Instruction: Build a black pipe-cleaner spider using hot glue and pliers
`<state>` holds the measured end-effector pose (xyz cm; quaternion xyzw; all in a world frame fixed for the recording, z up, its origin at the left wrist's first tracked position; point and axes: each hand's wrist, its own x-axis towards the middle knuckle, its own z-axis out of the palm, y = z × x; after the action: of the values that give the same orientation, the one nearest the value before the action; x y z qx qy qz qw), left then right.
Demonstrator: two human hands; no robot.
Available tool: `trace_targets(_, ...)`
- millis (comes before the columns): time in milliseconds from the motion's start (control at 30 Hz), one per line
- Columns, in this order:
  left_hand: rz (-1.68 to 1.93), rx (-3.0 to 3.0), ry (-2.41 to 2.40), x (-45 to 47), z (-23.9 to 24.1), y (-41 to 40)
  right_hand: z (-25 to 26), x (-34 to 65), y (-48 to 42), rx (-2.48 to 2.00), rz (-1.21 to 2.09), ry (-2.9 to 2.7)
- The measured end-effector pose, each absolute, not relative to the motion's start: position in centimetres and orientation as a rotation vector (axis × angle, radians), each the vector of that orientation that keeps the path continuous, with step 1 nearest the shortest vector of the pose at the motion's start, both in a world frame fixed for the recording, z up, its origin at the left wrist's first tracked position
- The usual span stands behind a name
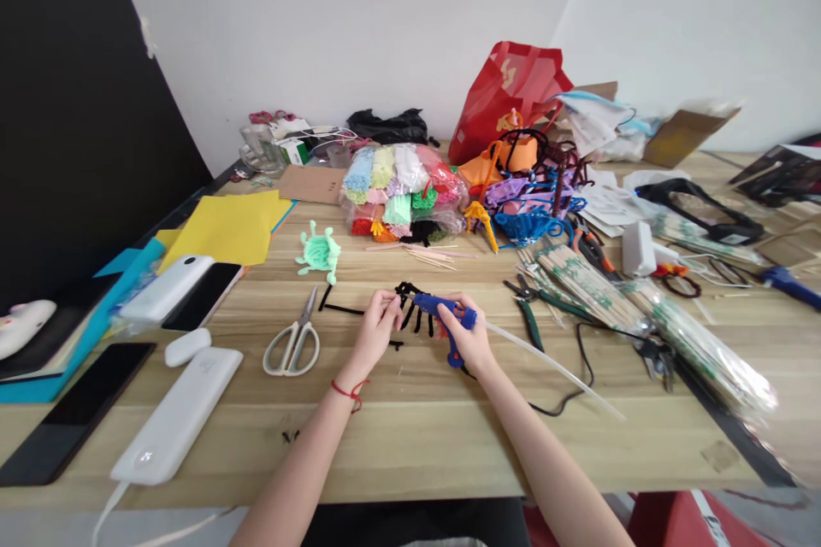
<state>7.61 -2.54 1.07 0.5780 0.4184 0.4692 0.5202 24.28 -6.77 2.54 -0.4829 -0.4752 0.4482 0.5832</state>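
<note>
In the head view my right hand (pixel 470 342) grips a blue hot glue gun (pixel 428 304), its nozzle pointing left and a long clear glue stick (pixel 555 366) trailing from its back. My left hand (pixel 378 323) pinches a black pipe-cleaner piece (pixel 408 291) with several bent legs, right at the nozzle tip. Fingers partly hide where the two meet. Left of my left hand lie a straight black pipe cleaner (pixel 346 308) and white-handled scissors (pixel 293 342), blades pointing away. Behind them sits a mint-green pipe-cleaner figure (pixel 319 252).
Bagged coloured pipe cleaners (pixel 401 188) and a pile of finished pieces (pixel 526 188) stand at the back. Green-handled pliers (pixel 529 312), a black cord (pixel 581 367) and bundled wooden sticks (pixel 590 286) lie right. Phones (pixel 73 414) and a white power bank (pixel 176 414) are left.
</note>
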Motion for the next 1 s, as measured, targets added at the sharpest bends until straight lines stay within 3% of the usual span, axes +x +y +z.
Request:
trace_targets(600,1.169,1.51,1.057,7.43,0.61,-2.56,2.58,24.26,-7.23,-1.294,0.641,-1.423)
trace_targets(1000,1.158,1.488,1.061,7.48,0.36,-2.51,1.82,24.06,-7.02,-1.146,0.783,-1.297)
